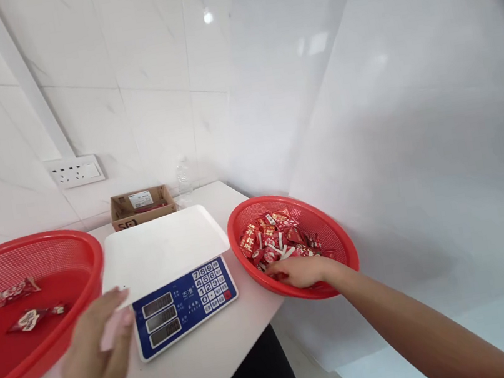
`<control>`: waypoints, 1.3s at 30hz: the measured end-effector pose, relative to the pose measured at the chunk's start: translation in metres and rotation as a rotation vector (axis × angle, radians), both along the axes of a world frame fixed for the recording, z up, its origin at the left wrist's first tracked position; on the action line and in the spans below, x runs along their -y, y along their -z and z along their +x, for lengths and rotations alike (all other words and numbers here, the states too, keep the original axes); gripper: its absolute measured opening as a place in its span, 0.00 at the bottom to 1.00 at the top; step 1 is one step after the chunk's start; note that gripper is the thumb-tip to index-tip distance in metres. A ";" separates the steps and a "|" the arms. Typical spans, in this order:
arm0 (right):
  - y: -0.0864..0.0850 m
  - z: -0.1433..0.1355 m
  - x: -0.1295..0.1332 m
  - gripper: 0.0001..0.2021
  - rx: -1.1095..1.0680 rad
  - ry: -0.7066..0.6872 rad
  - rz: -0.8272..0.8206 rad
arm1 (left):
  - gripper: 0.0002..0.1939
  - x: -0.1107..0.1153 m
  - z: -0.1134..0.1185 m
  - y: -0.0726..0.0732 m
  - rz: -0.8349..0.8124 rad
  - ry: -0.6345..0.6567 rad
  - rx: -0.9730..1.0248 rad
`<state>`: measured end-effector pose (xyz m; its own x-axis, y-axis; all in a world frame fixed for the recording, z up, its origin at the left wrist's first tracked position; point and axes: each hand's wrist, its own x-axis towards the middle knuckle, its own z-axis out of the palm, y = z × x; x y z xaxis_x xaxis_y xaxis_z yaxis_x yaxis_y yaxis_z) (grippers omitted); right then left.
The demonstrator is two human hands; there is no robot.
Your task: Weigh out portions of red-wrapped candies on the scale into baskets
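My left hand (98, 357) is slightly blurred, its fingers apart and holding nothing. It hovers by the near left corner of a digital scale (185, 306), between the scale and the left basket. The scale's white tray (163, 247) is bare. My right hand (300, 271) reaches into the right red basket (340, 236), over a heap of red wrapped candies (274, 236). Its fingers are curled and pressed together among the wrappers; whatever is between the fingertips is hidden.
At the left, a larger red basket (82, 255) holds several scattered wrapped pieces (30, 319). Behind the scale stand an open cardboard box (142, 217) and a clear plastic bottle (182, 175). A wall (404, 191) rises close to the right basket. The white table (237, 343) ends in front.
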<state>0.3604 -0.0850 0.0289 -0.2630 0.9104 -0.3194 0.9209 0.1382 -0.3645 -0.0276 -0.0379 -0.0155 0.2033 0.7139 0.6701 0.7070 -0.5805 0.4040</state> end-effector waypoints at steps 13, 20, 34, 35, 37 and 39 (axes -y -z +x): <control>0.008 0.016 -0.056 0.30 0.141 0.130 0.114 | 0.07 0.016 0.047 0.041 0.231 0.214 0.132; 0.044 -0.015 -0.059 0.37 0.140 0.084 0.079 | 0.07 0.017 0.052 0.046 0.190 0.264 0.108; 0.020 0.037 -0.097 0.13 -0.197 0.387 0.308 | 0.08 0.014 0.050 0.046 0.165 0.203 0.138; 0.021 0.038 -0.097 0.15 -0.202 0.403 0.308 | 0.08 0.014 0.050 0.045 0.167 0.201 0.143; 0.025 0.036 -0.099 0.16 -0.198 0.427 0.299 | 0.07 0.015 0.050 0.044 0.169 0.199 0.146; 0.031 0.033 -0.102 0.16 -0.187 0.430 0.282 | 0.08 0.015 0.050 0.044 0.167 0.199 0.137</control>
<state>0.3933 0.0173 -0.0020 0.1227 0.9920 -0.0310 0.8387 -0.1203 -0.5311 0.0220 -0.0532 -0.0596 0.2281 0.5462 0.8060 0.5180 -0.7690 0.3746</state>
